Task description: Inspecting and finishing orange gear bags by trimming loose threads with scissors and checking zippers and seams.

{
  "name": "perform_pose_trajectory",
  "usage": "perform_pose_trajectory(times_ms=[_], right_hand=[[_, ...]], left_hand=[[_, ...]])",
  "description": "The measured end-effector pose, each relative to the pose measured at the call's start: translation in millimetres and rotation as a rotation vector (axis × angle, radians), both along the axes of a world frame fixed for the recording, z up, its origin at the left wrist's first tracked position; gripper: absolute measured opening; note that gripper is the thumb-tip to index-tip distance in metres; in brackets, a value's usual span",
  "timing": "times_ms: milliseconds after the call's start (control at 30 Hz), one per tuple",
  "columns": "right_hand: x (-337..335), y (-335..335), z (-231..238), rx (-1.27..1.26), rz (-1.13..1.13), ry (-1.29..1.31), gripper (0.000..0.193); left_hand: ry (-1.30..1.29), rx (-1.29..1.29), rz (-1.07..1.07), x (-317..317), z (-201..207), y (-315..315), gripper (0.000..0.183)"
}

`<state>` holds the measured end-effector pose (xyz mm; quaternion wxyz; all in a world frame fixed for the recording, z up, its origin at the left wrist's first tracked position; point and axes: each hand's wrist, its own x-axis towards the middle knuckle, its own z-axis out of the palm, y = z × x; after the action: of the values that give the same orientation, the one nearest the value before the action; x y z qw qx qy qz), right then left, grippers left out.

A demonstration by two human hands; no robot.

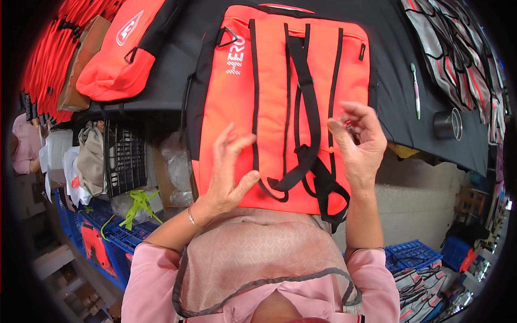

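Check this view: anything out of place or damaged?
One oddity: a toothbrush lies on the dark-covered table near a metal cup, right of the orange-red bag. It seems out of place among bags, though it may belong there. No spill or obvious damage shows.

A neon-coral backpack (271, 91) with black webbing straps (314, 121) lay across the near edge of a black-covered table (397, 70). The left hand (229, 172) spread its fingers over the bag's left side; the right hand (360, 142) curled at its right. Farther right lay a toothbrush (415, 91), near a metal cup (448, 125).
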<state>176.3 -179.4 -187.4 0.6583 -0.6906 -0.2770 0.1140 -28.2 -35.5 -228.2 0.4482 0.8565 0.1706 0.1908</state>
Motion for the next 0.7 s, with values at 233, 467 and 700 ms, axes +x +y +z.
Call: perform_pose_trajectory(times_ms=[233, 467, 700], right_hand=[[-18.5, 24.1, -10.8, -0.289, 0.408, -0.209, 0.022], [-27.0, -37.5, -7.2, -0.844, 0.588, 0.046, 0.028], [-21.0, -83.9, 15.6, -0.535, 0.651, 0.717, 0.03]], left_hand=[[0.561, -0.939, -0.054, -1.8, 5.8, -2.7, 0.041], [0.133, -0.966, 0.083, 25.8, -8.0, 13.4, 0.034], [0.113, -1.15, -0.014, 37.2, -11.6, 4.0, 0.034]])
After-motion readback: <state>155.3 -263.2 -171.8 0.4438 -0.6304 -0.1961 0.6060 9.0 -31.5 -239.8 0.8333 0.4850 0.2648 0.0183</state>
